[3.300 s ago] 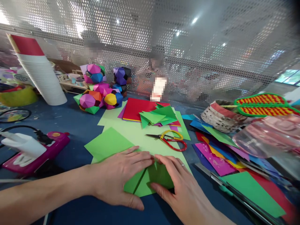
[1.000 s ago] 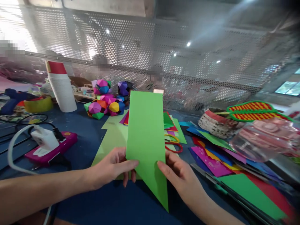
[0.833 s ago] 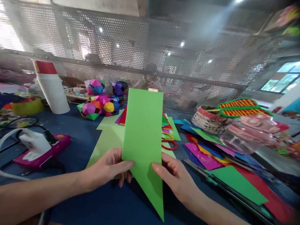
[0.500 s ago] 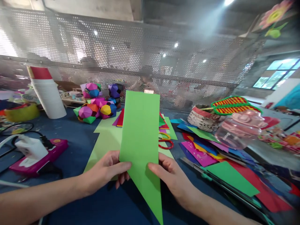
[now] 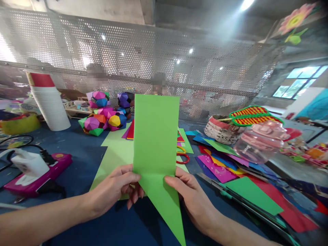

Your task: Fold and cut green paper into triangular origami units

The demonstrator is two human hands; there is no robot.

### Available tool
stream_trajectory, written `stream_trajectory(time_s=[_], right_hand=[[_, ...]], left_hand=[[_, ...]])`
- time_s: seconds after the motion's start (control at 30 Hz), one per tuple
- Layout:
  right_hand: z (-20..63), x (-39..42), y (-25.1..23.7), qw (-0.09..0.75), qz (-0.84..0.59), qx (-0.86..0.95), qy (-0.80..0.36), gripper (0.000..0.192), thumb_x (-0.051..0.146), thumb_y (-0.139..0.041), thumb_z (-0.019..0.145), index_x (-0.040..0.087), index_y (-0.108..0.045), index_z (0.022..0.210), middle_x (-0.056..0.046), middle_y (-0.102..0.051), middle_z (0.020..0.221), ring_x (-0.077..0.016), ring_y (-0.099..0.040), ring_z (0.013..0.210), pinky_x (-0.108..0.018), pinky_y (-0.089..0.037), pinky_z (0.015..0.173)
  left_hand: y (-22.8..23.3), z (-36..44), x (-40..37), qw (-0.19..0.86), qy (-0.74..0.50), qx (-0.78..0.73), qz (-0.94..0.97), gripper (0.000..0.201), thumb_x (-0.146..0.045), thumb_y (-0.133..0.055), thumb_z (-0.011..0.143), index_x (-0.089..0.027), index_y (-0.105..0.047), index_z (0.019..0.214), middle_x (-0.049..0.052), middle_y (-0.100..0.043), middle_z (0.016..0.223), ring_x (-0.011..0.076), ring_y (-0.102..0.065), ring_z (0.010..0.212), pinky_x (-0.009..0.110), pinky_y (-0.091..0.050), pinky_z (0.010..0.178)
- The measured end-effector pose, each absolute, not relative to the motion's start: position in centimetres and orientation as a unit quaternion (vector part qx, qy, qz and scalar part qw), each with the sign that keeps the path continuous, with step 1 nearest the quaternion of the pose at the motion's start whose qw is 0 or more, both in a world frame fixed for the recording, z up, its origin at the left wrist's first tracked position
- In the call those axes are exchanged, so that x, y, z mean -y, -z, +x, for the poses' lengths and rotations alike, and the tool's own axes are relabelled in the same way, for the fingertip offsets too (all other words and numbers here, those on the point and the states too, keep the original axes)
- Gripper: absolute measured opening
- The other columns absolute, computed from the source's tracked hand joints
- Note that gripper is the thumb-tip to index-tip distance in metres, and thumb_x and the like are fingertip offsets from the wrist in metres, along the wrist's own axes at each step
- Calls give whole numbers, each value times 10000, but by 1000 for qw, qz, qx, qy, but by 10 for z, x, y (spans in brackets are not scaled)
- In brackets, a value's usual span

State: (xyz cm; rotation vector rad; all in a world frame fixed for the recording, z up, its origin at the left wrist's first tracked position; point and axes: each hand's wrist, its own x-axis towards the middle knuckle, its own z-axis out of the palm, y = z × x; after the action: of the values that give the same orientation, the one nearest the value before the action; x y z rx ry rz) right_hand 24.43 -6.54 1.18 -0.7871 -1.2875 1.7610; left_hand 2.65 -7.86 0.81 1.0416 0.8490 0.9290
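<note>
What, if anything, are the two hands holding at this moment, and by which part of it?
A folded green paper, held upright. The left hand pinches its left edge and the right hand its right edge, both low down, above the pointed bottom tip.

Bare blue tabletop [image 5: 84, 150] lies open at near left and centre, between the pink device [image 5: 38, 172] with its white plug and the pale green sheet [image 5: 115, 150], giving the hands a clear lane inward. The upright green paper [image 5: 156, 136], held at centre, blocks the straight path to the red-handled scissors [image 5: 182, 158] and the red stack behind it. At right, loose coloured sheets [image 5: 230, 167] crowd the surface up to a clear plastic container [image 5: 258, 141] and a woven basket [image 5: 220, 130]. Far left stand a tall stack of white cups [image 5: 48, 106] and paper polyhedra [image 5: 107, 112]; a perforated metal screen [image 5: 153, 61] closes the far side.
</note>
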Motion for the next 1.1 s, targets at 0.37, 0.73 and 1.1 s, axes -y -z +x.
stream_trajectory(time_s=[0.37, 0.73, 1.1], right_hand=[[243, 69, -12, 416, -354, 452, -705, 159, 330, -700, 803, 203, -721, 897, -24, -697, 823, -149, -588, 703, -238, -458, 633], [251, 69, -15, 482, -359, 675, -428, 274, 246, -429, 962, 267, -512, 1223, -48, -582, 1035, -190, -570, 874, -296, -499, 710], [262, 58, -8, 433, -325, 812, -216, 205, 143, -645, 884, 295, -697, 1012, -85, -445, 1430, -311, -498, 1279, -475, -443, 1019]], left_hand=[[-1, 27, 72, 715, -437, -363, 406, 114, -239, -637, 843, -140, -657, 790, 50, -685, 618, 121, -600, 489, 177, -451, 398], [-10, 27, 69, 684, -454, -464, 333, 128, -258, -678, 722, -161, -595, 717, 12, -642, 574, 108, -556, 463, 180, -379, 404], [-10, 26, 70, 699, -450, -416, 369, 126, -244, -643, 754, -138, -624, 689, 35, -646, 589, 110, -552, 479, 180, -398, 402]])
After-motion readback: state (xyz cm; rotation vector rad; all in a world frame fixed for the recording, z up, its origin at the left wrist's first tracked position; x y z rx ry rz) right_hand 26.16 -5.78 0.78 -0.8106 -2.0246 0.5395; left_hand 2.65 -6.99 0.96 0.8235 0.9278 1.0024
